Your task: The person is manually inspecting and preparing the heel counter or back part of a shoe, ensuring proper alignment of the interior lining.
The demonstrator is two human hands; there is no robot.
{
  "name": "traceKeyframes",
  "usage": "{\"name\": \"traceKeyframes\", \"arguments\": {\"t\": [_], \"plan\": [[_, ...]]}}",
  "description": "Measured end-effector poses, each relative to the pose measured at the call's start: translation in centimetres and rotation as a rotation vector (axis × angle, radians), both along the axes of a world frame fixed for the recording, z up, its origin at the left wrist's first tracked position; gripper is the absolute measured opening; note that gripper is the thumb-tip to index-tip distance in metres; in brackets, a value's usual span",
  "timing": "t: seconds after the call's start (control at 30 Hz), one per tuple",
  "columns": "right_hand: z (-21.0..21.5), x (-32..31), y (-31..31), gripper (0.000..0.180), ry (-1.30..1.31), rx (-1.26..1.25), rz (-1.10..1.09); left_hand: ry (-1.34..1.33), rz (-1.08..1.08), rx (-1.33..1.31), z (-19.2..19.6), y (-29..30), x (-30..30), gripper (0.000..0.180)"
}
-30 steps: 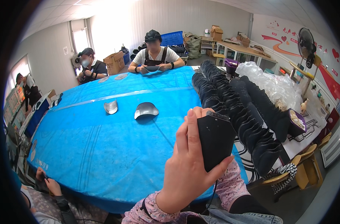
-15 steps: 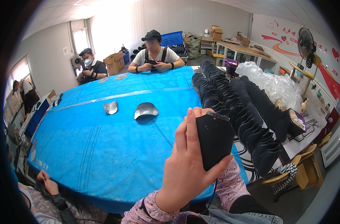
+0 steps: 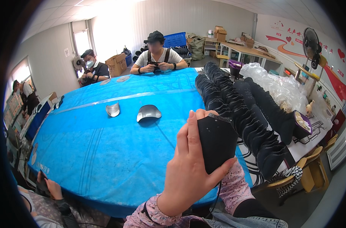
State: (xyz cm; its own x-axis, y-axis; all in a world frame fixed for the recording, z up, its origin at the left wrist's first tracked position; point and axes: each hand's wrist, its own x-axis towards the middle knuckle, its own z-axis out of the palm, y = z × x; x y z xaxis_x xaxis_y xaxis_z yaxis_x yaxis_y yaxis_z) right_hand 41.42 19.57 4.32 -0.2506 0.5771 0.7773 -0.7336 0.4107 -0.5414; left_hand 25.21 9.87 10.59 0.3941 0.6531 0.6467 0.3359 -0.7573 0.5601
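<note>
A black, slightly curved panel (image 3: 218, 143) with a blunt top edge is held up before me, over the right part of the blue-covered table. My left hand (image 3: 190, 159) is closed on its left side, the fingers along the edge and the thumb across its lower face. The right forearm, in a pink patterned sleeve, runs up behind the panel, and the panel hides most of my right hand. Fingertips show above the top edge; whose hand they belong to is unclear. Two grey curved caps, a smaller one (image 3: 113, 110) and a larger one (image 3: 149, 113), lie farther off.
Long rows of nested black curved pieces (image 3: 252, 125) stand to the right. Beyond them are clear plastic bags (image 3: 273, 81) and a purple bin (image 3: 303, 124). Across the blue sheet (image 3: 104, 152) a person (image 3: 156, 57) sits holding a dark object. Another person's hands (image 3: 51, 186) are at lower left.
The black panel has tilted and shifted slightly left in my grip. At lower left the other person's hands have moved apart, with a small dark object now visible.
</note>
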Motion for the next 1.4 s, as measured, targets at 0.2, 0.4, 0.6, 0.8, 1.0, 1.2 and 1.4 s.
{"name": "traceKeyframes", "arguments": {"t": [0.2, 0.4, 0.6, 0.8, 1.0, 1.2, 1.4], "plan": [[0.5, 0.2, -0.3, 0.007, 0.014, -0.059, 0.031, 0.006, -0.007, -0.021, 0.1, -0.3, -0.1, 0.115], [1.1, 0.8, -0.6, 0.007, -0.055, -0.315, 0.132, -0.003, -0.014, 0.013, 0.0, -0.5, -0.2, 0.116], [1.8, -1.7, -2.6, 0.009, 0.145, -0.214, 0.028, 0.001, -0.002, 0.002, -0.2, -0.1, -0.2, 0.115], [0.8, 0.0, -0.7, 0.005, 0.027, -0.092, 0.082, -0.008, -0.019, -0.026, 0.0, -0.3, -0.1, 0.115], [0.4, 0.0, -0.4, 0.007, 0.062, -0.012, 0.113, -0.006, -0.018, -0.022, 0.2, -0.3, -0.2, 0.114], [-0.1, 0.0, -0.1, 0.007, 0.064, -0.068, 0.134, -0.002, -0.012, -0.021, 0.1, -0.3, -0.2, 0.114], [0.3, 0.0, -0.3, 0.005, 0.04, -0.077, 0.093, -0.004, -0.011, -0.022, 0.1, -0.2, -0.2, 0.114]]}}
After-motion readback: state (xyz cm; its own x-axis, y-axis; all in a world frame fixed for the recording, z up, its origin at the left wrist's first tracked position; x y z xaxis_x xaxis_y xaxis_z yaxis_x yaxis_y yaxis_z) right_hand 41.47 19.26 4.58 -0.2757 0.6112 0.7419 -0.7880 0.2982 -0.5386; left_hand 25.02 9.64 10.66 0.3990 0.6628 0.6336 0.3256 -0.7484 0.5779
